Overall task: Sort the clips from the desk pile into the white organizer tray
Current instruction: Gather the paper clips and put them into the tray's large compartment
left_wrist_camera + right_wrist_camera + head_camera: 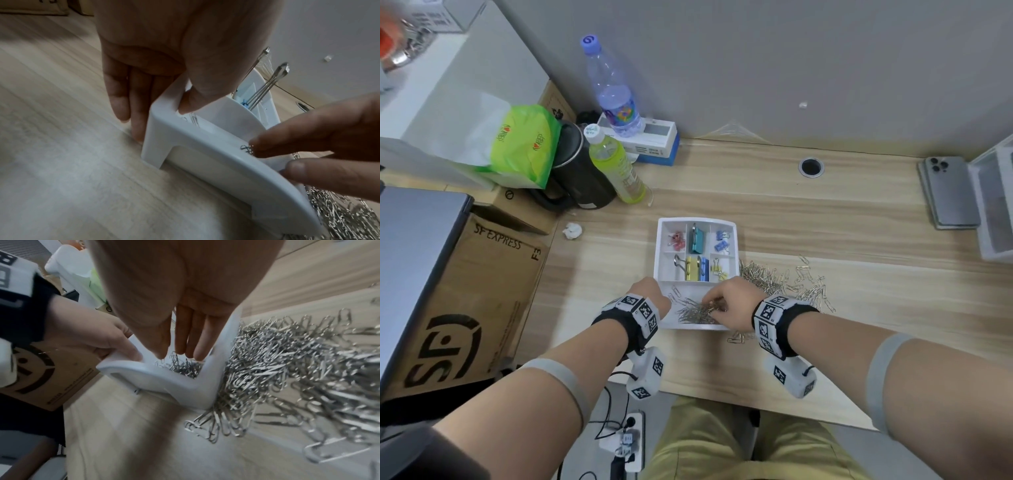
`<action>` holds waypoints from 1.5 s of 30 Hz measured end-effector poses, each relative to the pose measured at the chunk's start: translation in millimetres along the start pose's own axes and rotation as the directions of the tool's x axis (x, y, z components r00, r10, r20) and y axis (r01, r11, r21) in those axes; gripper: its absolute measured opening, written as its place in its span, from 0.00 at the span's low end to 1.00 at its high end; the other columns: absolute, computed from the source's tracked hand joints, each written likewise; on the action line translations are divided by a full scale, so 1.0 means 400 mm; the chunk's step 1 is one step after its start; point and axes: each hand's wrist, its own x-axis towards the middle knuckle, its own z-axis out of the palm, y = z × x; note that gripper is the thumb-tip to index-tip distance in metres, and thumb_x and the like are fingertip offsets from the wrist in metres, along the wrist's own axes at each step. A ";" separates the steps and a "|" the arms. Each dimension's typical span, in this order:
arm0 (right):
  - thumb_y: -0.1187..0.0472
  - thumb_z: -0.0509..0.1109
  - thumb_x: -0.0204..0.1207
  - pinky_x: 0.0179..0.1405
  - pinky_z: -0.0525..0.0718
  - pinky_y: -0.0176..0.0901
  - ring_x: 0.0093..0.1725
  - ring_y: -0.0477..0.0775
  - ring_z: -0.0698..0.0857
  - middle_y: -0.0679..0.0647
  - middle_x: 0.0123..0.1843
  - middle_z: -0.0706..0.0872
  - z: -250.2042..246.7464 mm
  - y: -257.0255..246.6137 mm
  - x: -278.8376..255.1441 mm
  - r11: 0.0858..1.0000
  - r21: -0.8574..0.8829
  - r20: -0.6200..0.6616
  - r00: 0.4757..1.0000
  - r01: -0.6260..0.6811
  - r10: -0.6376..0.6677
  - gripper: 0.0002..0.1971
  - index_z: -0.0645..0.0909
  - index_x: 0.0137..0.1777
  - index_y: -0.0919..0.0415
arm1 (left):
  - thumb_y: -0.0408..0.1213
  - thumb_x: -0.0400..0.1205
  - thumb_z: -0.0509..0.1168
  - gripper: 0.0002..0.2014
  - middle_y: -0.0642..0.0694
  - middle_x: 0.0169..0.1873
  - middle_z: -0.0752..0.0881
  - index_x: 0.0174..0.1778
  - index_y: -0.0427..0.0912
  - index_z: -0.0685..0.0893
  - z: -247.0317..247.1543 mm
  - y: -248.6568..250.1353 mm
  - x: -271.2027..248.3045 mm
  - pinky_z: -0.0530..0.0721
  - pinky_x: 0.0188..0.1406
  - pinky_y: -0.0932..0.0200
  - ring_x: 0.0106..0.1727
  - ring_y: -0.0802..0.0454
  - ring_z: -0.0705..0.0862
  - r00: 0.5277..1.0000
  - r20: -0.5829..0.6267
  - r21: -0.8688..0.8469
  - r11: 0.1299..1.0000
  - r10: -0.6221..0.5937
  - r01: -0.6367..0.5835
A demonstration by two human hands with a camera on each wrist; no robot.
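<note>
The left hand (650,294) pinches the white organizer tray (735,246) at its lower-left corner, thumb inside the rim. The right hand (729,301) dips gathered fingertips into the tray's bottom compartment; I cannot tell whether they pinch any clips. The desk pile (784,284) lies just right of it, against the tray's right wall, so the right hand is nearer

light wood-grain table (825,212) set against a plain grey wall (791,68), round cable hole (811,167) in the top near the back edge. left side: white cabinet (441,89) along the wall, brown cardboard boxes (465,308) beside the table end, a flat grey slab (414,260) over them at the frame edge. grey floor (594,452) below the near edge with a white power strip (635,442) and black cables; lighting soft and even.
</note>
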 end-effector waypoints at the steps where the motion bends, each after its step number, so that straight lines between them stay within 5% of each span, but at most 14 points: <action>1: 0.59 0.70 0.76 0.64 0.83 0.43 0.62 0.50 0.85 0.50 0.64 0.87 -0.009 0.006 -0.007 1.000 -0.022 -0.022 1.000 0.004 -0.004 0.18 0.83 0.67 0.53 | 0.32 0.80 0.59 0.11 0.46 0.30 0.76 0.31 0.40 0.70 0.000 0.002 -0.001 0.73 0.27 0.62 0.29 0.51 0.74 1.000 -0.004 0.006 1.000 -0.003 0.003; 4: 0.56 0.71 0.75 0.59 0.80 0.40 0.63 0.52 0.83 0.49 0.64 0.84 -0.043 0.048 -0.027 0.995 -0.097 -0.133 0.991 -0.006 -0.007 0.21 0.79 0.69 0.53 | 0.32 0.81 0.60 0.12 0.46 0.30 0.76 0.31 0.40 0.70 -0.006 0.006 -0.006 0.73 0.27 0.62 0.29 0.51 0.75 1.000 -0.013 0.021 1.000 -0.011 0.012; 8: 0.47 0.78 0.67 0.61 0.80 0.46 0.65 0.53 0.76 0.52 0.69 0.73 -0.096 0.124 -0.054 0.969 -0.148 -0.239 0.958 -0.197 0.158 0.37 0.70 0.75 0.50 | 0.31 0.81 0.59 0.12 0.45 0.28 0.76 0.30 0.39 0.70 -0.017 0.008 -0.009 0.71 0.25 0.63 0.27 0.52 0.72 0.999 -0.012 0.013 0.999 -0.038 0.038; 11: 0.37 0.84 0.50 0.66 0.81 0.56 0.73 0.59 0.68 0.57 0.75 0.64 -0.121 0.183 -0.079 0.905 -0.205 -0.211 0.919 -0.374 0.332 0.59 0.58 0.81 0.49 | 0.30 0.80 0.59 0.12 0.45 0.28 0.76 0.30 0.39 0.70 -0.024 -0.003 -0.004 0.72 0.29 0.62 0.27 0.51 0.72 0.998 -0.017 0.007 0.998 -0.061 0.061; 14: 0.36 0.86 0.38 0.60 0.84 0.61 0.75 0.60 0.62 0.56 0.76 0.59 -0.116 0.225 -0.102 0.837 -0.316 -0.151 0.895 -0.446 0.419 0.68 0.52 0.79 0.43 | 0.31 0.81 0.60 0.12 0.45 0.29 0.76 0.31 0.39 0.70 -0.031 -0.018 -0.004 0.73 0.30 0.61 0.28 0.51 0.73 0.997 -0.032 0.020 0.997 -0.072 0.073; 19: 0.38 0.87 0.35 0.53 0.85 0.57 0.69 0.58 0.65 0.53 0.70 0.62 -0.064 0.231 -0.092 0.873 -0.305 -0.200 0.922 -0.380 0.331 0.64 0.55 0.73 0.37 | 0.32 0.82 0.59 0.11 0.46 0.31 0.75 0.33 0.40 0.70 -0.025 -0.029 -0.010 0.77 0.37 0.58 0.39 0.44 0.78 0.999 -0.017 0.030 0.999 -0.044 0.045; 25: 0.40 0.86 0.47 0.63 0.79 0.51 0.68 0.58 0.65 0.54 0.70 0.63 -0.017 0.196 -0.045 0.936 -0.228 -0.197 0.954 -0.268 0.225 0.64 0.50 0.81 0.39 | 0.31 0.81 0.58 0.10 0.46 0.33 0.76 0.34 0.41 0.70 -0.011 -0.016 -0.016 0.75 0.32 0.59 0.38 0.45 0.78 1.000 -0.002 0.047 0.998 -0.030 0.030; 30: 0.40 0.82 0.56 0.62 0.80 0.52 0.64 0.56 0.66 0.53 0.65 0.66 -0.001 0.179 -0.016 0.947 -0.200 -0.230 0.952 -0.250 0.203 0.50 0.62 0.77 0.42 | 0.33 0.82 0.58 0.10 0.46 0.33 0.76 0.35 0.42 0.69 -0.009 0.000 -0.017 0.76 0.33 0.59 0.37 0.46 0.78 0.999 0.027 0.054 0.998 -0.026 0.025; 37: 0.56 0.72 0.72 0.59 0.79 0.51 0.63 0.56 0.67 0.52 0.63 0.69 0.016 0.170 -0.015 0.963 -0.091 -0.272 0.937 -0.252 0.220 0.23 0.74 0.68 0.47 | 0.33 0.82 0.59 0.11 0.47 0.32 0.76 0.33 0.41 0.69 -0.001 0.016 -0.018 0.75 0.30 0.60 0.32 0.50 0.76 0.999 0.017 0.023 0.999 -0.043 0.043; 40: 0.64 0.67 0.74 0.60 0.79 0.50 0.61 0.56 0.70 0.52 0.60 0.72 0.017 0.172 -0.018 0.968 -0.045 -0.270 0.936 -0.245 0.225 0.20 0.77 0.65 0.50 | 0.33 0.82 0.59 0.06 0.46 0.33 0.76 0.40 0.39 0.72 0.005 0.030 -0.021 0.76 0.35 0.57 0.38 0.46 0.78 0.999 0.010 0.001 0.999 -0.044 0.044; 45: 0.70 0.66 0.74 0.57 0.75 0.42 0.59 0.59 0.78 0.54 0.58 0.77 -0.001 0.174 -0.020 0.970 -0.011 -0.217 0.947 -0.244 0.236 0.18 0.81 0.63 0.57 | 0.32 0.82 0.59 0.07 0.44 0.35 0.78 0.38 0.37 0.73 0.005 0.045 -0.024 0.78 0.39 0.56 0.41 0.43 0.79 0.998 0.015 -0.030 0.998 -0.058 0.058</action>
